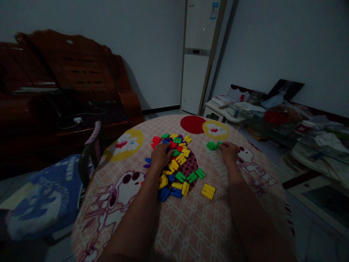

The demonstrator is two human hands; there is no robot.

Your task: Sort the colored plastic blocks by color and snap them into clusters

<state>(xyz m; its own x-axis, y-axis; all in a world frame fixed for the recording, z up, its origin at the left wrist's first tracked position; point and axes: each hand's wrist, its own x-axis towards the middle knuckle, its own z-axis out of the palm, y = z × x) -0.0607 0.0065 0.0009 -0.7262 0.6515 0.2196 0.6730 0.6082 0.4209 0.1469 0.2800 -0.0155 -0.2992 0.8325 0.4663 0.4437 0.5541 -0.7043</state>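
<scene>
My left hand (pixel 161 155) reaches into the loose pile of plastic toy blocks, its fingers curled down among red and blue pieces. What is between those fingers is hidden. My right hand (pixel 229 151) pinches the right end of a row of green toy blocks (pixel 212 145) on the tablecloth. In the pile, yellow blocks (pixel 174 166) are scattered beside green blocks (pixel 192 177) and blue blocks (pixel 164 194). Nearer to me, a yellow block (pixel 208 191) lies apart, to the right of the pile.
A patterned cloth (pixel 185 225) covers the round table. At left stand a chair (pixel 91 153) with a blue cloth (pixel 54 193) and a wooden sofa (pixel 73 76). On the right is a cluttered glass-topped cabinet (pixel 275 127). A tall white unit (pixel 196 72) stands behind.
</scene>
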